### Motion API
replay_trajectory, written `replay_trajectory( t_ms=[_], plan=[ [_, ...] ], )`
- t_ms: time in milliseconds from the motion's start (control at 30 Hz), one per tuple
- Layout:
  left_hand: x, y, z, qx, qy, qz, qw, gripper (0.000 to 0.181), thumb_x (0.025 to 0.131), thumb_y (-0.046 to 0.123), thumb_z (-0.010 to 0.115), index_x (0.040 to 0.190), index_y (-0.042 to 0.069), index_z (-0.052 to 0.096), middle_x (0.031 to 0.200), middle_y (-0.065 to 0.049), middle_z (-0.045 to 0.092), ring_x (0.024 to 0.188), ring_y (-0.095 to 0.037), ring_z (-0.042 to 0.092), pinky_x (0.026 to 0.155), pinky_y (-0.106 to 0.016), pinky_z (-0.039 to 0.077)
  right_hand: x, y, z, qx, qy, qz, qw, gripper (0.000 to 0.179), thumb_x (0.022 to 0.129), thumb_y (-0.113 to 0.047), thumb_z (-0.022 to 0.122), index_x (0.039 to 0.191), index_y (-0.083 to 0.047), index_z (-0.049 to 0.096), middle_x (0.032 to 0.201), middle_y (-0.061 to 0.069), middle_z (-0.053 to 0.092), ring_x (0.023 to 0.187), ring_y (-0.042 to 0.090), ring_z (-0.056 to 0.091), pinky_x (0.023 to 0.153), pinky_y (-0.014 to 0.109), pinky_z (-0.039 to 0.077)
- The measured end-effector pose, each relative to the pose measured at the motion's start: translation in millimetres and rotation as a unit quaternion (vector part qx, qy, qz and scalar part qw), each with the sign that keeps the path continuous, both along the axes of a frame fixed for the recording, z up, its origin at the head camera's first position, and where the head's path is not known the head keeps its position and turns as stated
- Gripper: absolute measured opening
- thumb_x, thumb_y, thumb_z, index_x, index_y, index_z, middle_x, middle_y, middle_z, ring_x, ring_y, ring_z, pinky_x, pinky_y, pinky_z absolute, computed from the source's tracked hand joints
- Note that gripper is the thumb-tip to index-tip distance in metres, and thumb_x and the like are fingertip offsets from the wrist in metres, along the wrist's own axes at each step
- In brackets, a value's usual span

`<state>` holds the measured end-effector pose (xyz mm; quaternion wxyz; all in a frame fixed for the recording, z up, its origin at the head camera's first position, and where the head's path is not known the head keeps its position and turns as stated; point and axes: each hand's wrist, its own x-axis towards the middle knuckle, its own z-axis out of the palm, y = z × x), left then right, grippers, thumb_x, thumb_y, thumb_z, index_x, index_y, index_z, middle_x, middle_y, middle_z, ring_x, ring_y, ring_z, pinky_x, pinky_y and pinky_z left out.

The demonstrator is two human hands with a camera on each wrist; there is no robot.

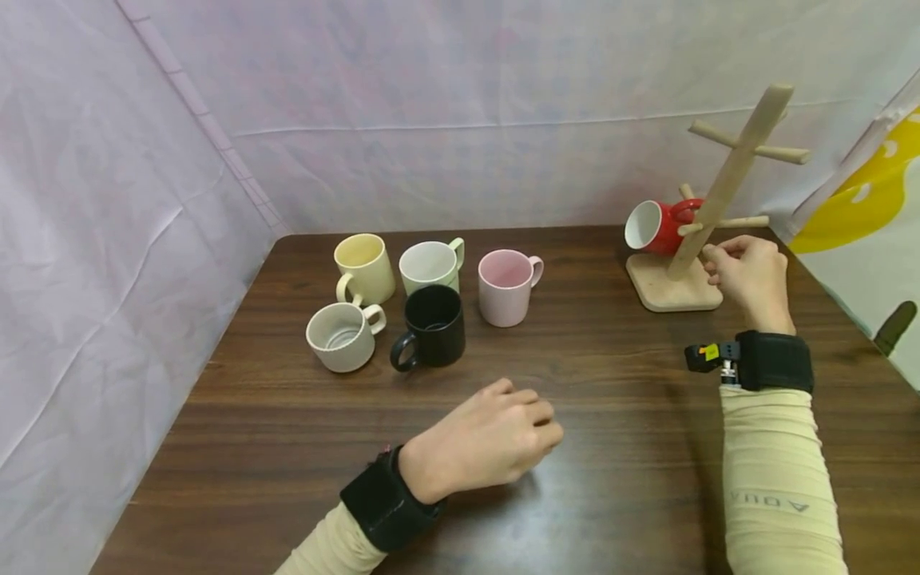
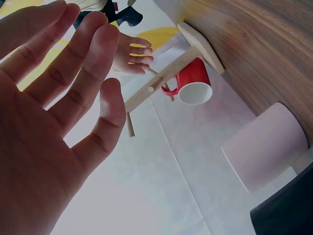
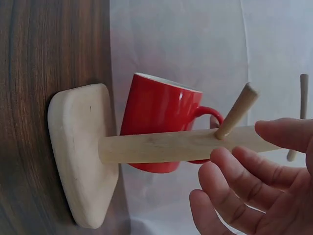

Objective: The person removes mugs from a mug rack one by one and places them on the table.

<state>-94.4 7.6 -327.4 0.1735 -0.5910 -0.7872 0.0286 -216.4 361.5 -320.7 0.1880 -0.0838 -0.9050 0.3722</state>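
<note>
A red mug [image 1: 657, 227] hangs by its handle from a lower peg of a wooden mug tree [image 1: 729, 176], mouth tilted sideways. Just right of the post is my right hand [image 1: 751, 275], fingers loosely bent with nothing between them. In the right wrist view its fingers [image 3: 230, 181] lie close to the post; whether they touch it I cannot tell. My left hand [image 1: 489, 435] hovers palm down over the front of the table, holding nothing, its fingers relaxed in the left wrist view. Nearest to it are a black mug [image 1: 434, 327] and a pink mug [image 1: 505, 287].
Behind and left of the black mug stand a yellow mug [image 1: 365, 271], a white mug [image 1: 431, 267] and a ribbed grey-white cup [image 1: 343, 339]. All are upright on the brown wooden table [image 1: 273, 431]. Pale cloth [image 1: 431, 120] encloses the back and left sides.
</note>
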Motion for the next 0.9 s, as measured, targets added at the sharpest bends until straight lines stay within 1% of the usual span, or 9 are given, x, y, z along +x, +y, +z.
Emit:
replay_trajectory(
  t_ms=[67, 167, 267, 433, 567, 633, 733, 800, 900],
  plan=[
    [0.6, 0.0, -0.9, -0.001, -0.009, 0.001, 1.0, 0.01, 0.088, 0.021, 0.05, 0.081, 0.022, 0.057, 0.076, 0.01, 0.05, 0.074, -0.009, 0.046, 0.058, -0.026, 0.035, -3.2, 1.4, -2.0, -0.021, -0.008, -0.003, 0.9997, 0.041, 0.089, -0.029, 0.05, 0.103, 0.009, 0.056, 0.053, -0.026, 0.05, 0.049, 0.003, 0.056, 0.041, 0.013, 0.043],
    [1.2, 0.3, -1.8, -0.004, -0.014, 0.001, 0.9999, 0.01, 0.089, 0.021, 0.05, 0.082, 0.022, 0.058, 0.076, 0.01, 0.05, 0.075, -0.009, 0.046, 0.058, -0.026, 0.035, -7.2, 2.4, -4.5, -0.057, -0.017, -0.002, 0.9983, 0.044, 0.089, -0.031, 0.05, 0.106, 0.01, 0.054, 0.051, -0.029, 0.048, 0.049, 0.004, 0.056, 0.042, 0.014, 0.045],
    [1.9, 0.9, -2.3, -0.005, -0.016, -0.002, 0.9999, 0.011, 0.089, 0.021, 0.049, 0.083, 0.022, 0.058, 0.076, 0.01, 0.05, 0.075, -0.009, 0.046, 0.058, -0.026, 0.035, -10.1, 3.0, -7.3, -0.106, -0.029, 0.001, 0.994, 0.043, 0.089, -0.033, 0.049, 0.105, 0.007, 0.052, 0.051, -0.028, 0.05, 0.052, 0.005, 0.058, 0.044, 0.015, 0.047],
    [3.3, 2.4, -2.4, -0.008, -0.016, -0.006, 0.9998, 0.012, 0.09, 0.02, 0.048, 0.083, 0.022, 0.058, 0.077, 0.01, 0.05, 0.075, -0.009, 0.046, 0.058, -0.026, 0.035, -13.1, 6.2, -12.3, -0.183, -0.047, -0.001, 0.982, 0.034, 0.09, -0.033, 0.049, 0.102, -0.001, 0.049, 0.054, -0.023, 0.054, 0.057, 0.005, 0.059, 0.048, 0.018, 0.05],
    [4.6, 3.8, -2.4, -0.011, -0.015, -0.007, 0.9998, 0.013, 0.09, 0.021, 0.047, 0.083, 0.022, 0.058, 0.077, 0.01, 0.05, 0.075, -0.009, 0.046, 0.058, -0.026, 0.035, -15.7, 11.3, -14.4, -0.218, -0.063, -0.001, 0.9738, 0.04, 0.091, -0.033, 0.047, 0.112, 0.001, 0.045, 0.061, -0.02, 0.056, 0.062, 0.005, 0.059, 0.052, 0.02, 0.051],
    [5.1, 4.6, -2.3, -0.012, -0.013, -0.008, 0.9998, 0.014, 0.09, 0.021, 0.047, 0.082, 0.022, 0.058, 0.077, 0.01, 0.05, 0.075, -0.009, 0.046, 0.058, -0.026, 0.035, -17.4, 14.3, -14.0, -0.244, -0.07, -0.002, 0.9672, 0.044, 0.091, -0.034, 0.047, 0.117, 0.002, 0.042, 0.064, -0.018, 0.056, 0.064, 0.005, 0.059, 0.052, 0.02, 0.051],
    [5.0, 6.3, -1.7, -0.013, -0.011, -0.013, 0.9998, 0.016, 0.091, 0.021, 0.046, 0.081, 0.023, 0.058, 0.075, 0.01, 0.05, 0.073, -0.009, 0.046, 0.058, -0.026, 0.034, -20.1, 18.7, -12.7, -0.296, -0.063, -0.004, 0.9532, 0.04, 0.09, -0.033, 0.051, 0.114, -0.002, 0.044, 0.066, -0.016, 0.056, 0.064, 0.005, 0.059, 0.051, 0.02, 0.051],
    [4.9, 7.1, -1.4, -0.014, -0.012, -0.014, 0.9997, 0.016, 0.091, 0.021, 0.046, 0.081, 0.023, 0.058, 0.075, 0.01, 0.05, 0.073, -0.009, 0.046, 0.058, -0.026, 0.034, -22.4, 20.4, -12.6, -0.318, -0.064, -0.007, 0.9459, 0.043, 0.088, -0.034, 0.053, 0.117, -0.003, 0.044, 0.068, -0.015, 0.055, 0.063, 0.004, 0.057, 0.051, 0.02, 0.051],
    [5.3, 7.6, -1.6, -0.017, -0.014, -0.012, 0.9997, 0.016, 0.091, 0.021, 0.046, 0.081, 0.023, 0.058, 0.075, 0.01, 0.05, 0.074, -0.009, 0.046, 0.058, -0.026, 0.035, -25.2, 21.1, -15.0, -0.339, -0.072, -0.012, 0.9379, 0.047, 0.087, -0.034, 0.055, 0.121, -0.004, 0.042, 0.077, -0.012, 0.052, 0.063, 0.002, 0.055, 0.051, 0.019, 0.05]
  ],
)
